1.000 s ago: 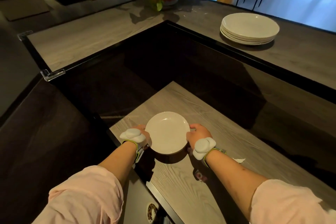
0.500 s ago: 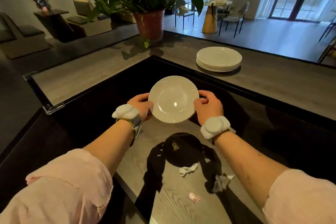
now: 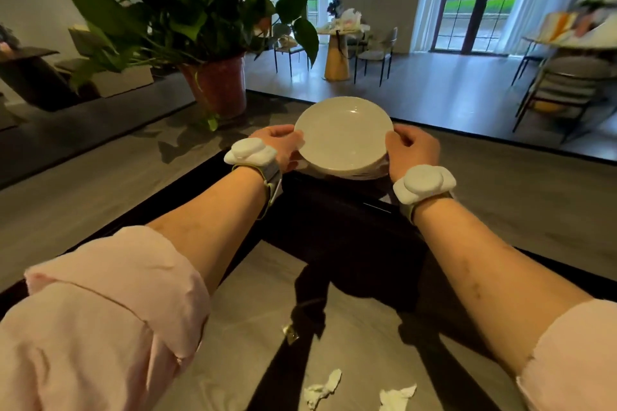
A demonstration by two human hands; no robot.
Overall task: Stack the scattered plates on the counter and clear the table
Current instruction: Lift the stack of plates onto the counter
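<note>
A white plate [image 3: 344, 135] is held out in front of me, gripped at its left rim by my left hand [image 3: 280, 143] and at its right rim by my right hand [image 3: 412, 148]. Directly beneath it the edges of the white plate stack [image 3: 374, 173] peek out on the grey wood counter [image 3: 521, 197]. Whether the held plate touches the stack I cannot tell. Both wrists wear white bands. The low table [image 3: 240, 327] lies below my forearms.
Crumpled white tissues [image 3: 322, 390] and a small wrapper [image 3: 289, 334] lie on the near table. A large potted plant [image 3: 213, 83] stands on the counter to the left of the plates. A dark recessed gap [image 3: 350, 233] separates table and counter. Chairs stand beyond.
Both hands carried the plate up from the table and forward over the dark gap to the plate stack on the counter; the view tilted up.
</note>
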